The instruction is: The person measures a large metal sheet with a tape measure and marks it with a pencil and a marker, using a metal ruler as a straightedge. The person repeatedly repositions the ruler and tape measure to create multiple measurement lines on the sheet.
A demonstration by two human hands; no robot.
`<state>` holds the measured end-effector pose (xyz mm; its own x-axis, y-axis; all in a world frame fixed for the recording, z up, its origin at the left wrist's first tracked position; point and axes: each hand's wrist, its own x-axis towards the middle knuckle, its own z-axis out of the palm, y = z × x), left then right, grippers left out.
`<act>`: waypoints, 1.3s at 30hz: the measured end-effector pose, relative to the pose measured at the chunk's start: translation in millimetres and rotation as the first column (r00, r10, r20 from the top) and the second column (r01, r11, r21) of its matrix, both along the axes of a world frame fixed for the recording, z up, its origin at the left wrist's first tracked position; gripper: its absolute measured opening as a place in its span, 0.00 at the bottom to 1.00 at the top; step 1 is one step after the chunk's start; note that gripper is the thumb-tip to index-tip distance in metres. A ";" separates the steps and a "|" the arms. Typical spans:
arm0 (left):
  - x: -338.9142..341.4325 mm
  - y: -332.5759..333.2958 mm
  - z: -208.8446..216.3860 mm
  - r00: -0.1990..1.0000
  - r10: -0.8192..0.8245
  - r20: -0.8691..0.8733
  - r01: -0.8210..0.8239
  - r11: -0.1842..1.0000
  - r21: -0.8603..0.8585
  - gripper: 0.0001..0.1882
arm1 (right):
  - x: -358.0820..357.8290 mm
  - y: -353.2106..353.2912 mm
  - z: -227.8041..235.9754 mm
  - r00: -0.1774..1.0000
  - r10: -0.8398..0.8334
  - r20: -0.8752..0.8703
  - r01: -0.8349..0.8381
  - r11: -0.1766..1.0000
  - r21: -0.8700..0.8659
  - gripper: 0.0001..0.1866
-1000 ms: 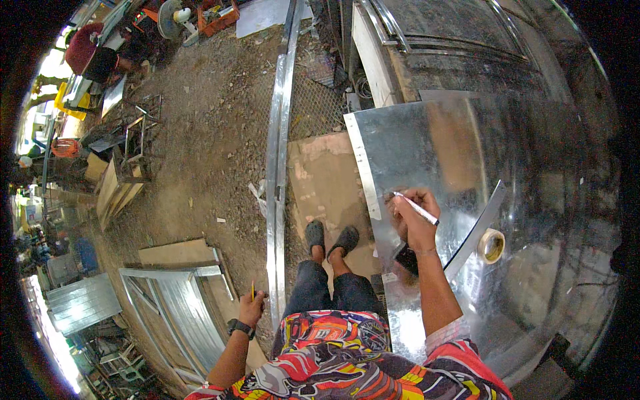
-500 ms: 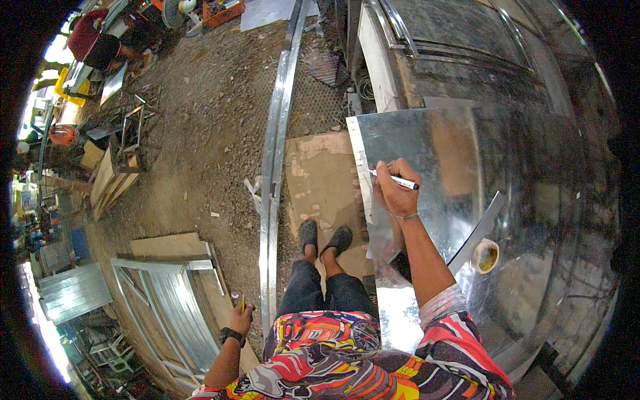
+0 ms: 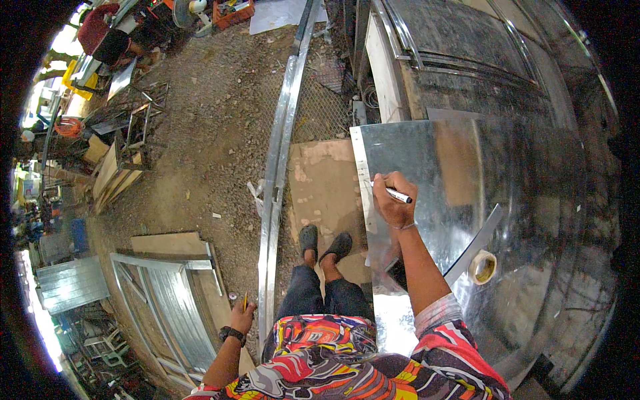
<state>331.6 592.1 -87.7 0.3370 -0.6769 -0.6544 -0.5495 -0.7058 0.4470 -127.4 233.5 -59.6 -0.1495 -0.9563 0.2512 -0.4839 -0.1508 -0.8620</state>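
My right hand (image 3: 395,201) is closed around a white marker pen (image 3: 400,195) with a dark end. The marker's tip is at the pale strip (image 3: 361,160) along the left edge of a large shiny metal sheet (image 3: 413,150). Small dark marks show on that strip. Low on the left, my left hand (image 3: 240,319) is held away from the sheet, its fingers closed on a thin yellow stick-like thing (image 3: 245,302), whose kind is too small to tell. A dark watch is on that wrist.
A roll of tape (image 3: 483,267) and a narrow metal strip (image 3: 475,245) lie on the sheet, right of my forearm. Long metal bars (image 3: 275,187) run beside my feet. Framed metal panels (image 3: 160,300) lie on the left; a person (image 3: 107,40) is at the far left.
The view has shifted slightly, so most things sit a little lower. My right hand has tilted a little with the marker, its tip still at the pale strip. My left hand keeps its hold.
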 end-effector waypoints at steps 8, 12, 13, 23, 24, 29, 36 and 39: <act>0.9 9.1 -2.1 0.998 0.055 -0.011 -0.053 0.989 0.140 0.19 | 0.8 1.8 -6.1 0.998 -0.055 0.035 0.052 0.996 0.072 0.15; 12.0 24.0 -21.9 1.000 0.001 0.015 -0.002 0.997 0.072 0.18 | 1.8 2.8 3.6 0.998 -0.030 0.053 0.028 0.999 0.046 0.15; 3.8 17.3 -9.6 0.994 0.091 -0.059 -0.082 0.987 0.139 0.19 | -1.7 3.5 -3.0 0.999 -0.037 0.011 0.037 0.999 0.035 0.15; 1.2 9.6 4.4 0.991 0.113 -0.071 -0.105 0.988 0.113 0.20 | 1.7 15.4 6.1 0.987 -0.041 0.154 0.032 0.998 0.062 0.14; 3.5 12.2 1.4 0.991 0.118 -0.065 -0.109 0.986 0.126 0.21 | 1.7 14.9 5.6 0.994 -0.039 0.107 0.034 0.998 0.049 0.14; 8.1 13.9 1.8 0.987 0.139 -0.080 -0.131 0.987 0.094 0.20 | 7.9 15.8 14.5 0.990 -0.037 0.139 0.024 0.996 0.089 0.14; 4.2 3.3 16.2 0.985 0.144 -0.092 -0.134 0.986 0.102 0.20 | 5.3 16.6 12.4 0.994 -0.029 0.103 0.019 0.995 0.099 0.15; 7.3 4.5 13.7 0.983 0.160 -0.091 -0.148 0.981 0.128 0.20 | 10.5 17.2 23.7 0.978 -0.065 0.198 0.038 0.990 0.135 0.15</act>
<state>338.8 596.5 -74.0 0.3598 -0.5362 -0.7636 -0.3866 -0.8305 0.4010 -116.9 250.7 -35.9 -0.2340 -0.9685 0.0848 -0.3023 -0.0104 -0.9532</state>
